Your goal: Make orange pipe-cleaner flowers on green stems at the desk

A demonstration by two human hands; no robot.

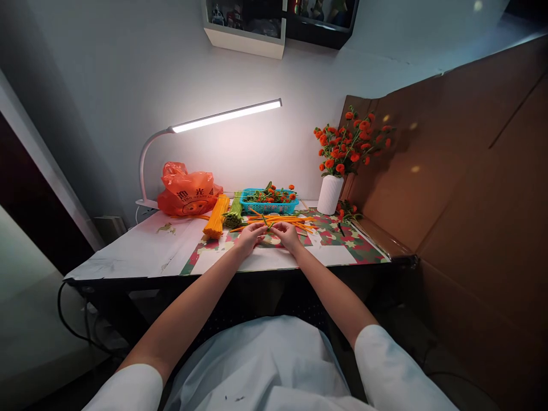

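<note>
Over the front middle of the table, my left hand (252, 236) and my right hand (288, 234) almost meet, both with fingertips pinched. Between them is a small green pipe cleaner (269, 227), and an orange length sticks up to the left from it. How the pieces join is too small to make out. Loose orange pipe cleaners (295, 219) lie just behind my hands. To the left rest a thick orange pipe cleaner bundle (216, 218) and a green pipe cleaner bundle (233, 213). A blue basket (269, 209) behind holds orange flowers with green stems.
A white ribbed vase (330, 195) with orange flowers (342, 142) stands at the back right, near a tall cardboard sheet (462, 154). An orange plastic bag (188, 191) sits at the back left under a lit desk lamp (226, 116). Shelves (248, 43) hang above.
</note>
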